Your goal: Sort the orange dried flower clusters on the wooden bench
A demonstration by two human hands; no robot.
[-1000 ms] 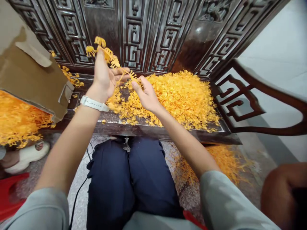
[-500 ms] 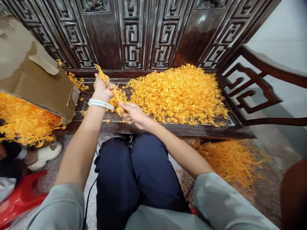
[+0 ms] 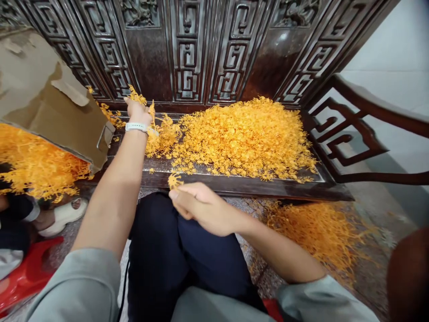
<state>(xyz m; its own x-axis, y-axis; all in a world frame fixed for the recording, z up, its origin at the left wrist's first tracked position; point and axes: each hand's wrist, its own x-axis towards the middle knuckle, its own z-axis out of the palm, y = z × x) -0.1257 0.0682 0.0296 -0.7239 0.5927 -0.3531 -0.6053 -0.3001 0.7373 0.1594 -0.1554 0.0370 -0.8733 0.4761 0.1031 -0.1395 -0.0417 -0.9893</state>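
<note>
Right hand [image 3: 201, 208]: drawn back from the bench [image 3: 234, 184] to above the knees, thumb and forefinger pinching a small yellow piece [image 3: 174, 180].
Left hand [image 3: 137, 112]: fist closed around a yellow sprig [image 3: 136, 95].
Pile [image 3: 248, 134]: heaped on the bench seat, just right of that fist.

Dark carved wooden backrest [image 3: 187, 53] with fretwork panels, an openwork wooden armrest [image 3: 348, 134] at right, speckled grey stone floor [image 3: 375, 201] below.

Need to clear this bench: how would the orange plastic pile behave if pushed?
The heap of small orange branched plastic pieces likely scatters, as spilled ones suggest. Probably light: the right hand pinches a single piece with fingertips.
</note>
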